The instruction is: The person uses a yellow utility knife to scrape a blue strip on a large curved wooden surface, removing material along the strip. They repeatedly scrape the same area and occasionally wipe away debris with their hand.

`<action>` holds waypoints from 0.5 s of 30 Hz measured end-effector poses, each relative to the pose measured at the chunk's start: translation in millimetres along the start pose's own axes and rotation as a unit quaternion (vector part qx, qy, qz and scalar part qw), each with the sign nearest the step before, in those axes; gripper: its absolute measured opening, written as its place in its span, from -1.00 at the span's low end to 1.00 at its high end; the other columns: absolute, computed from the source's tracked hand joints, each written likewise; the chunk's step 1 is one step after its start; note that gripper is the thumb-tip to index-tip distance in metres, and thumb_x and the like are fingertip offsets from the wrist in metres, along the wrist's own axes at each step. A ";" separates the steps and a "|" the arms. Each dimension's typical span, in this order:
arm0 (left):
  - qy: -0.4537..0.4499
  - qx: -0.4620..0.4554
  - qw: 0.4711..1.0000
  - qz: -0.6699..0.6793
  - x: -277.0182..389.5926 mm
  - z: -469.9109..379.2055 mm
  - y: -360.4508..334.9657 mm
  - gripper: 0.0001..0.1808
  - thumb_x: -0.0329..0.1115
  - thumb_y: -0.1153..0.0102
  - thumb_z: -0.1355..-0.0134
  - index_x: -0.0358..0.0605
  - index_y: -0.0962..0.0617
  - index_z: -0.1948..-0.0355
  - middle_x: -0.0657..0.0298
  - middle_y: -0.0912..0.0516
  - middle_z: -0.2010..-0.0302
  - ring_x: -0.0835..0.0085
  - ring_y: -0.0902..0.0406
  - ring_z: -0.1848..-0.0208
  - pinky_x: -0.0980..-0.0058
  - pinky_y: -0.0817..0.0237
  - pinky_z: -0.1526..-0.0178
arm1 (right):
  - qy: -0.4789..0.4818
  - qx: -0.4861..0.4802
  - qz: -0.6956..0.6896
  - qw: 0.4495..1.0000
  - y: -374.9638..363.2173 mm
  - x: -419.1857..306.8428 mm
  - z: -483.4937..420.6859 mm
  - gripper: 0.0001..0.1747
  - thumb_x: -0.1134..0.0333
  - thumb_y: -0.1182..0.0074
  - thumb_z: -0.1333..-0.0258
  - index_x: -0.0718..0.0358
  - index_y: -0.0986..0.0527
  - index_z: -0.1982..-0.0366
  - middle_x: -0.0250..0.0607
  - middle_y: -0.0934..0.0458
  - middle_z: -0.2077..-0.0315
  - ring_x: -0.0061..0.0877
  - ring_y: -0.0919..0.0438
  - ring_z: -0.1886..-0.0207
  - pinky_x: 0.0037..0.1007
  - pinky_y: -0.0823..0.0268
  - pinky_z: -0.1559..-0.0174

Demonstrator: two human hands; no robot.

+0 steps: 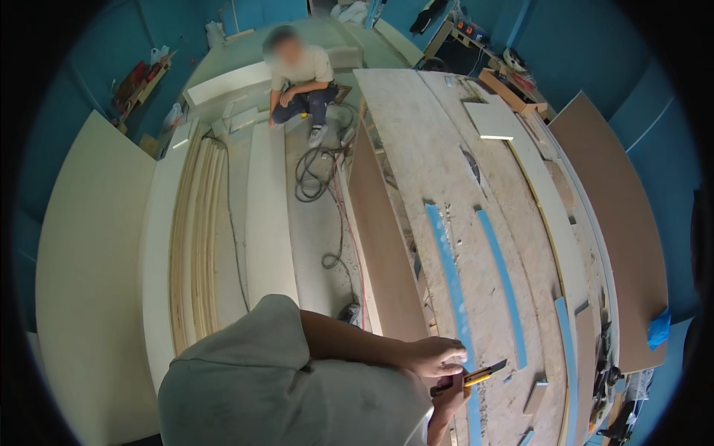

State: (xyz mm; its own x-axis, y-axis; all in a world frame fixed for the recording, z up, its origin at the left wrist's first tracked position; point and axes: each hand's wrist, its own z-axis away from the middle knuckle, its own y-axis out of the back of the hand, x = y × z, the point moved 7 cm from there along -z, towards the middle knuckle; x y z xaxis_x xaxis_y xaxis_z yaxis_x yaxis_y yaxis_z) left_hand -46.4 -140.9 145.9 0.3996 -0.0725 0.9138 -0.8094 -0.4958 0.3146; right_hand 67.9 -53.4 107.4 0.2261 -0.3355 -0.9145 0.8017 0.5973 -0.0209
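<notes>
My right hand (453, 394) is closed around a yellow-and-black snap-off utility knife (476, 379), whose dark blade points to the right over the worktable (491, 329). My left hand (438, 357) is just beyond it, fingers curled at the edge of a long blue strip (454, 290). Whether those fingers grip anything is hidden. The strip runs on beneath both hands. A second, shorter blue strip (505, 284) lies to its right, and a third blue strip (568, 357) is farther right. A small board offcut (535, 397) rests right of the knife.
A circular saw blade (473, 166) shows through the tabletop. Long pale panels (270, 223) and stacked plywood strips (203, 240) are on the left. Coiled cable (315, 175) lies on the floor. Another person (301, 83) squats at the far end of a panel.
</notes>
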 end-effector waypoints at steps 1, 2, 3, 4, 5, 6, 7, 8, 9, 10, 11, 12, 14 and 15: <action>0.010 0.002 1.000 0.010 -5.2 -1.8 1.3 -0.74 -0.28 -0.18 -0.28 -0.26 -0.55 0.13 0.04 -0.60 0.18 0.11 -0.61 0.17 0.31 -0.43 0.13 | 0.008 -0.022 0.014 1.000 -5.7 -4.5 3.2 -0.81 0.34 -0.04 -0.21 0.28 -0.51 0.45 -0.40 -0.36 0.72 -0.71 -0.29 0.72 -0.61 -0.05 0.68; 0.016 0.024 0.999 0.042 -8.3 -1.3 4.2 -0.81 -0.30 -0.18 -0.27 -0.23 -0.58 0.24 0.09 -0.62 0.32 0.15 -0.63 0.30 0.32 -0.43 0.22 | -0.004 -0.008 -0.002 1.000 -5.5 3.3 0.7 -0.80 0.34 -0.05 -0.22 0.25 -0.47 0.50 -0.42 -0.34 0.73 -0.71 -0.26 0.74 -0.61 -0.04 0.70; 0.019 0.020 0.999 0.031 -11.6 -4.4 3.7 -0.81 -0.30 -0.18 -0.27 -0.24 -0.58 0.24 0.08 -0.62 0.33 0.15 -0.62 0.31 0.31 -0.42 0.23 | -0.007 -0.046 -0.032 0.998 -9.6 5.4 -1.0 -0.80 0.38 -0.04 -0.22 0.24 -0.43 0.52 -0.41 -0.33 0.72 -0.69 -0.27 0.73 -0.60 -0.07 0.69; 0.027 0.019 0.999 0.020 -18.3 -3.8 3.0 -0.80 -0.30 -0.18 -0.27 -0.25 -0.58 0.24 0.07 -0.62 0.34 0.15 -0.62 0.32 0.30 -0.42 0.24 | -0.008 -0.057 -0.049 0.997 -8.1 12.5 -5.2 -0.80 0.38 -0.03 -0.22 0.25 -0.41 0.51 -0.39 -0.34 0.71 -0.68 -0.28 0.73 -0.60 -0.09 0.68; 0.034 0.018 0.999 0.008 -25.3 -3.7 2.2 -0.80 -0.30 -0.18 -0.27 -0.25 -0.58 0.23 0.06 -0.62 0.36 0.16 -0.62 0.33 0.30 -0.42 0.25 | -0.008 -0.068 -0.065 0.995 -7.8 17.7 -9.3 -0.81 0.39 -0.02 -0.22 0.25 -0.40 0.51 -0.38 -0.34 0.71 -0.67 -0.29 0.73 -0.60 -0.10 0.68; 0.028 0.031 0.999 0.021 -25.9 -6.2 6.4 -0.78 -0.27 -0.17 -0.29 -0.26 -0.56 0.27 0.03 -0.60 0.42 0.17 -0.59 0.40 0.28 -0.37 0.31 | -0.012 -0.066 -0.064 0.996 -9.5 15.2 -9.3 -0.82 0.39 -0.02 -0.22 0.26 -0.40 0.50 -0.37 -0.35 0.70 -0.66 -0.30 0.73 -0.60 -0.11 0.68; 0.055 0.012 0.998 0.023 -29.8 -6.3 5.0 -0.77 -0.26 -0.15 -0.30 -0.26 -0.55 0.29 0.03 -0.59 0.44 0.17 -0.57 0.42 0.27 -0.35 0.33 | -0.016 -0.065 -0.063 0.996 -11.8 11.1 -6.3 -0.82 0.40 -0.02 -0.22 0.26 -0.40 0.49 -0.36 -0.36 0.69 -0.66 -0.30 0.72 -0.60 -0.11 0.67; 0.083 -0.006 0.996 0.025 -32.8 -4.1 3.7 -0.75 -0.24 -0.14 -0.31 -0.26 -0.55 0.31 0.03 -0.58 0.47 0.16 -0.55 0.45 0.26 -0.33 0.36 | -0.019 -0.063 -0.062 0.996 -14.3 9.9 -4.5 -0.83 0.40 -0.01 -0.22 0.26 -0.40 0.48 -0.36 -0.36 0.68 -0.65 -0.30 0.72 -0.59 -0.12 0.67; 0.107 -0.027 0.994 0.029 -34.3 -4.4 2.1 -0.74 -0.22 -0.13 -0.32 -0.26 -0.54 0.33 0.02 -0.57 0.49 0.16 -0.53 0.47 0.25 -0.30 0.38 | 0.003 -0.063 -0.048 0.997 -12.5 10.8 -6.2 -0.80 0.39 -0.02 -0.22 0.24 -0.39 0.52 -0.36 -0.35 0.71 -0.66 -0.30 0.73 -0.59 -0.11 0.67; 0.095 -0.006 0.994 0.057 -35.9 -5.1 1.1 -0.60 -0.10 -0.11 -0.30 -0.28 -0.54 0.47 -0.02 -0.55 0.57 0.11 -0.51 0.52 0.22 -0.29 0.38 | 0.016 -0.077 -0.031 0.996 -12.0 10.9 -7.4 -0.79 0.39 -0.03 -0.21 0.23 -0.40 0.54 -0.37 -0.34 0.73 -0.67 -0.30 0.73 -0.60 -0.11 0.67; 0.094 -0.009 0.994 0.049 -38.3 -9.7 3.6 -0.58 -0.08 -0.12 -0.30 -0.29 -0.54 0.48 -0.01 -0.55 0.58 0.12 -0.51 0.53 0.22 -0.29 0.39 | 0.029 -0.091 -0.014 0.995 -13.3 10.3 -10.3 -0.78 0.39 -0.05 -0.20 0.22 -0.40 0.55 -0.38 -0.33 0.75 -0.68 -0.30 0.74 -0.60 -0.10 0.67; 0.100 -0.011 0.994 0.045 -39.0 -7.5 3.9 -0.56 -0.07 -0.12 -0.30 -0.30 -0.53 0.49 -0.01 -0.54 0.59 0.13 -0.51 0.53 0.21 -0.28 0.39 | 0.026 -0.091 -0.003 0.996 -14.8 11.5 -9.2 -0.78 0.40 -0.08 -0.18 0.21 -0.40 0.56 -0.39 -0.33 0.75 -0.67 -0.29 0.74 -0.59 -0.10 0.67; 0.105 -0.012 0.994 0.029 -40.3 -5.2 6.6 -0.51 -0.03 -0.14 -0.28 -0.31 -0.53 0.53 -0.01 -0.54 0.62 0.15 -0.50 0.56 0.21 -0.28 0.41 | 0.019 -0.090 0.020 0.996 -17.5 13.3 -7.6 -0.77 0.41 -0.14 -0.14 0.20 -0.40 0.57 -0.41 -0.33 0.75 -0.67 -0.27 0.75 -0.58 -0.10 0.67; 0.102 -0.010 0.994 0.033 -42.2 -5.6 6.8 -0.53 -0.06 -0.14 -0.29 -0.30 -0.50 0.54 -0.01 -0.51 0.62 0.17 -0.44 0.58 0.22 -0.26 0.42 | 0.025 -0.085 0.030 0.996 -17.8 12.1 -7.7 -0.78 0.41 -0.14 -0.15 0.22 -0.41 0.56 -0.41 -0.33 0.76 -0.68 -0.27 0.75 -0.59 -0.10 0.68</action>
State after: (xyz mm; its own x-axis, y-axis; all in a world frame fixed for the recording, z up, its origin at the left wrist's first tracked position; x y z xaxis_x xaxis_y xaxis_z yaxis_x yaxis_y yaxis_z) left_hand -71.2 -136.3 110.9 0.2521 0.0735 0.9649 -0.8404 -0.4777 0.2559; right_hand 52.1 -62.5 93.6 0.2394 -0.2621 -0.9349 0.6818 0.7309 -0.0303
